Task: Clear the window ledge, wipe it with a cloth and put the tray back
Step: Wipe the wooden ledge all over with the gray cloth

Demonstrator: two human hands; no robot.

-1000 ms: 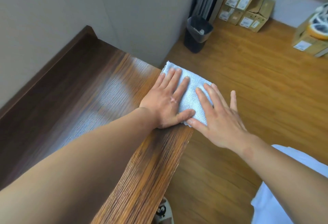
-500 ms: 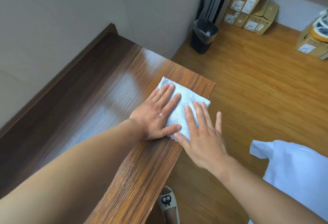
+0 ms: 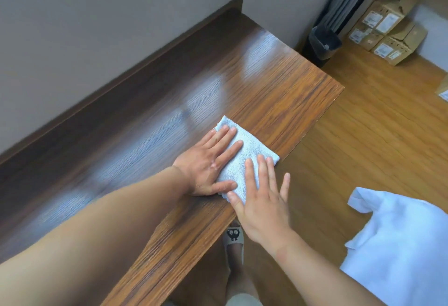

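A folded pale blue cloth [image 3: 244, 157] lies flat on the dark wooden ledge [image 3: 278, 87], close to its front edge. My left hand [image 3: 208, 165] presses flat on the cloth's left half, fingers spread. My right hand [image 3: 261, 199] lies flat on the cloth's near right part, with the outer fingers hanging past the ledge's front edge. Neither hand curls around the cloth. No tray is in view. The ledge surface shows a glossy sheen behind the cloth.
A wall [image 3: 97, 26] runs along the back of the ledge. The ledge ends at a corner [image 3: 339, 87] on the right. On the wooden floor stand a black bin [image 3: 323, 43] and cardboard boxes [image 3: 385, 34]. My slippered foot [image 3: 234, 235] is below the ledge.
Both hands have slid the cloth along the ledge toward me, away from the right end corner, leaving more bare wood beyond it.
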